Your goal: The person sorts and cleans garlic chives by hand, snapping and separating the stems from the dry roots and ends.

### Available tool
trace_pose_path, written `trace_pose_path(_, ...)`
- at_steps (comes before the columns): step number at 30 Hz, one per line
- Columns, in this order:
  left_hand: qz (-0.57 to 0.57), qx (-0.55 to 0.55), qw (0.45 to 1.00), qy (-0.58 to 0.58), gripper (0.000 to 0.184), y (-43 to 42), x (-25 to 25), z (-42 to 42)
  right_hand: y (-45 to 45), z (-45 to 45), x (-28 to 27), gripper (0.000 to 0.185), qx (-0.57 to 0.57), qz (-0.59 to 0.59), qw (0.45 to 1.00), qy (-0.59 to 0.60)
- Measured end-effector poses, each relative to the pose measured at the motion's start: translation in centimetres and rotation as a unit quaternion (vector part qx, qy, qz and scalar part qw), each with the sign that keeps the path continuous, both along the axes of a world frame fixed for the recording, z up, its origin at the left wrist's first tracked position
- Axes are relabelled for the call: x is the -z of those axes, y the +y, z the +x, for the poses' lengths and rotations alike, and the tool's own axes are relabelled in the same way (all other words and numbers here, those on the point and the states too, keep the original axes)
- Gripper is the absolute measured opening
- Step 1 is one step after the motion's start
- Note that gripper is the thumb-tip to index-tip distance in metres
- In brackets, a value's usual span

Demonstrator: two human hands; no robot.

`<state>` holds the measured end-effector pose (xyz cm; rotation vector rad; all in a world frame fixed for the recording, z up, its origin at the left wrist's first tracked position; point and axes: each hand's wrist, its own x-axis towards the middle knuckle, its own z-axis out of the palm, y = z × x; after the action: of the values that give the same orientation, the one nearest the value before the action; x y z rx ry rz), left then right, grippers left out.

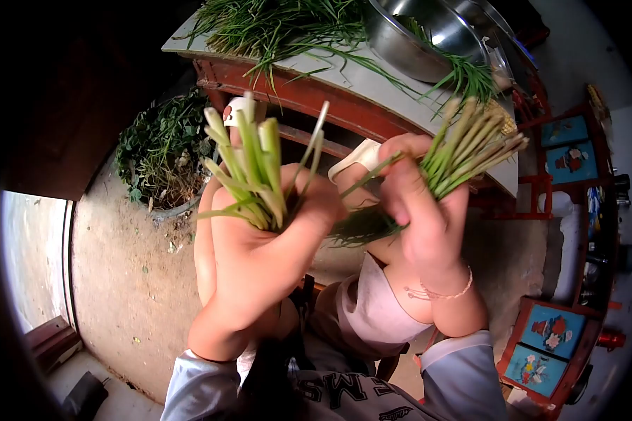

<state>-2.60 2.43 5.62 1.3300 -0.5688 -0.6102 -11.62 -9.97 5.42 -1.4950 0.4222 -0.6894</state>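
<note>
Person's left hand [263, 249], centre-left, fingers curled round thick pale-green stalks [256, 175], right hand [428, 210], centre-right, fingers closed round brown-tipped green stems [463, 151], round steel basin [398, 50], upper right.

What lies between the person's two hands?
In the head view, green leaves show between the left hand and right hand, with pale footwear farther beyond.
</note>
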Motion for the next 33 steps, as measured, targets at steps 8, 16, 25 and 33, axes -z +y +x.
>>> trace_pose_path(8,0.013,-0.013,0.999,0.043,0.013,0.4,0.1,0.4,-2.3,0.2,0.3,0.015,0.042,0.089,0.995,-0.002)
trace_pose_path(16,0.052,0.037,0.995,0.082,0.019,0.3,0.2,1.0,-0.4,0.5,-0.9,0.018,-0.134,0.096,0.986,-0.024)
trace_pose_path(25,-0.066,0.091,0.981,0.155,0.02,-0.9,0.5,-1.1,-0.1,0.9,-1.6,0.008,-0.161,0.072,0.984,-0.04)
trace_pose_path(33,-0.093,0.086,0.988,0.09,0.017,-1.0,1.0,-1.6,1.1,0.6,-2.1,0.015,-0.105,0.067,0.99,-0.067)
